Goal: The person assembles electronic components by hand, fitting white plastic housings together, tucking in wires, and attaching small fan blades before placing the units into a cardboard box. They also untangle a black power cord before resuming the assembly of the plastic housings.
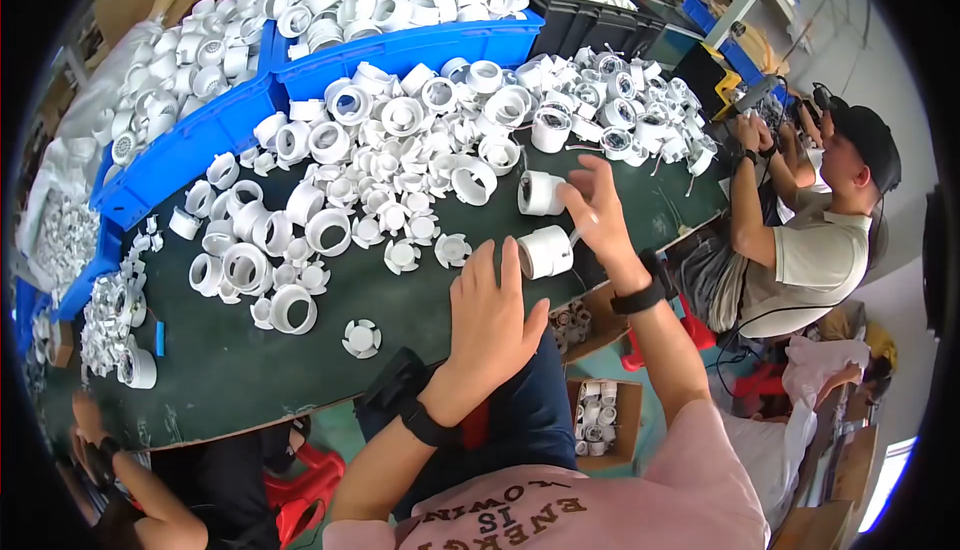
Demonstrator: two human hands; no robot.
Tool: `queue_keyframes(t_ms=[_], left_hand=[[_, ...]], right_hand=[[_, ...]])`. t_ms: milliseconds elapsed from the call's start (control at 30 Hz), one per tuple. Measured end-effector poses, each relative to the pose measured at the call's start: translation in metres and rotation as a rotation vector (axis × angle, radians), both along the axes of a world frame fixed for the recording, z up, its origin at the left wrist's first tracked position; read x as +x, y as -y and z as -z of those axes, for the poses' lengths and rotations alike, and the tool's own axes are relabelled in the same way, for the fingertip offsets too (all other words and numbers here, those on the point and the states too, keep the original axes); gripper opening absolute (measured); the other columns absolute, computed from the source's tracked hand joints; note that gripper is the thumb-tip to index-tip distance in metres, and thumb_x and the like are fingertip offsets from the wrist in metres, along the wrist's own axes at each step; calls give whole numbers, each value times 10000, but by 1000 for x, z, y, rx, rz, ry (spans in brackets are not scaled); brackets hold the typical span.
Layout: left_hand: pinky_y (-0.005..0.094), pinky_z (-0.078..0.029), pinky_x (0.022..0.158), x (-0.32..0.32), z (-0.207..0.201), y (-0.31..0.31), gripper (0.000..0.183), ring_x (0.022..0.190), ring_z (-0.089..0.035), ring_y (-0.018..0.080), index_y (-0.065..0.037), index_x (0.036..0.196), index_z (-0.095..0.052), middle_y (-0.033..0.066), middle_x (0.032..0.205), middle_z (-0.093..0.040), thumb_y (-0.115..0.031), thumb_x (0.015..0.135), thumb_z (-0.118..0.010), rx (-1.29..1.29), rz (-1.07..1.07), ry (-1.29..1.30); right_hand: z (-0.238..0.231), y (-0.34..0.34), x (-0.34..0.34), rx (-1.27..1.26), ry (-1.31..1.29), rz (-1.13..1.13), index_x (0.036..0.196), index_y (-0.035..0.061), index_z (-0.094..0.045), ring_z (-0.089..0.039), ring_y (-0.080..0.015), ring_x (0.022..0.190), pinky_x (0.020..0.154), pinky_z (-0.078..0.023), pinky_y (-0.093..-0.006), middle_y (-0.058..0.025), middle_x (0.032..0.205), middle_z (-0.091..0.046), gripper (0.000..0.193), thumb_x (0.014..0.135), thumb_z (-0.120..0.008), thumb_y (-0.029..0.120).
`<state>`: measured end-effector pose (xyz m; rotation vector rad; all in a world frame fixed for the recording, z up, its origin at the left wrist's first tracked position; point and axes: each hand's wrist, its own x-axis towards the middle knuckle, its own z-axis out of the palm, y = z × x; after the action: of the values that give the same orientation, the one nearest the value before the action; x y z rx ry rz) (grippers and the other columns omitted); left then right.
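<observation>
Two white cylindrical plastic housings stand near the front edge of the dark green table (pixel 190 395), between my hands. My left hand (pixel 492 325) has its fingers stretched out beside the nearer housing (pixel 546 252); whether a fingertip touches it, I cannot tell. My right hand (pixel 603 220) is open, fingers apart, with one digit reaching to the side of the farther housing (pixel 540 193). A thin whitish piece shows between the right hand and the nearer housing; its kind is unclear. Loose white rings (pixel 293 309) and finned white discs (pixel 362 339) lie to the left.
Blue bins (pixel 410 56) heaped with white parts line the back. Wired housings with shiny insides (pixel 620 113) pile up at the back right. A co-worker (pixel 810 230) sits to the right; another person's hand (pixel 88 418) is at the far left. Below stands a cardboard box (pixel 628 420).
</observation>
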<state>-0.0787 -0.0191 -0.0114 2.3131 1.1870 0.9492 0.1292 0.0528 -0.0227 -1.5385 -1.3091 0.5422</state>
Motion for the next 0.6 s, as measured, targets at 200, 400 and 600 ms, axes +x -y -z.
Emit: queue_keyframes(t_ms=[200,400,600], left_hand=[[469,-332,931,41,10,-1,752,1191,-407,389,106,1291,-368,278,1296,-419,-309,756,-695,120,-159,-32],[453,-355,893,57,15,-12,687,1122,-457,369,91,1278,-380,226,1233,-476,-262,777,-687,153,-149,49],[439,-396,847,36,17,-12,717,1051,-488,366,55,1299,-374,222,1204,-461,-205,732,-728,166,-236,29]], right_hand=[[15,-33,-12,201,296,4,1098,-22,-511,-619,-325,885,758,-487,-381,-214,955,-617,298,926,-530,221],[10,-41,8,18,-72,-11,1147,15,-523,-597,-214,875,776,-473,-326,-136,984,-630,356,958,-501,316],[0,-23,15,28,-260,-452,1369,77,-425,-472,-214,1144,981,-380,-341,-118,1241,-515,603,787,-572,26]])
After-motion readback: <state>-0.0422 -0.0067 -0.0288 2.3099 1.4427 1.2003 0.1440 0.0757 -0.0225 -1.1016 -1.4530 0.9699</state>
